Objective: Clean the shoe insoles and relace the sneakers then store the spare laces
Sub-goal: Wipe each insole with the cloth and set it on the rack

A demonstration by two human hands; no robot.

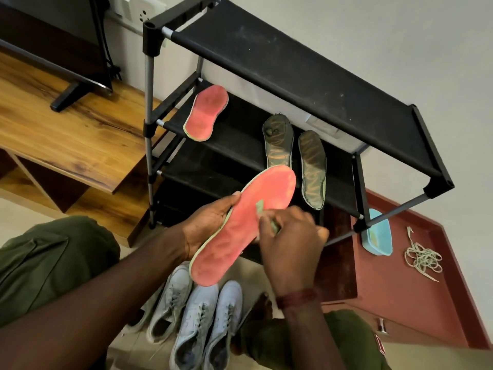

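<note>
left hand (210, 225): centre of frame, palm up under the insole edge, thumb hooked over the rim and fingers curled beneath; it grips the insole.
right hand (290, 241): just right of centre, back of the hand facing up, wrist bent down, fingertips bunched and pinching a small green item (260, 206) against the insole face. It is motion-blurred, so I cannot tell whether the item is a cloth or a brush.
held red insole (240, 231): centre, tilted, toe end toward the upper right and heel end lower left, above the sneakers.
second red insole (206, 113): upper centre-left, lying on the second shelf of the shoe rack, with one end over the front bar.
dark green insoles (277, 141): two side by side on the same shelf, right of the red one. The left one is partly hidden behind the held insole.
shoe rack (293, 65): black fabric shelves on grey poles, upper centre to right.
sneakers (198, 316): pale grey-blue, in a row on the floor at bottom centre, between the knees.
spare laces (422, 259): loose pale tangle on the red cabinet top (400, 289), right edge.
blue tub (378, 236): on the cabinet, left of the laces, beside the rack leg.
wrist band (296, 297): dark red thread on the right wrist.
television (53, 36): upper left, on a wooden stand (66, 129).
</note>
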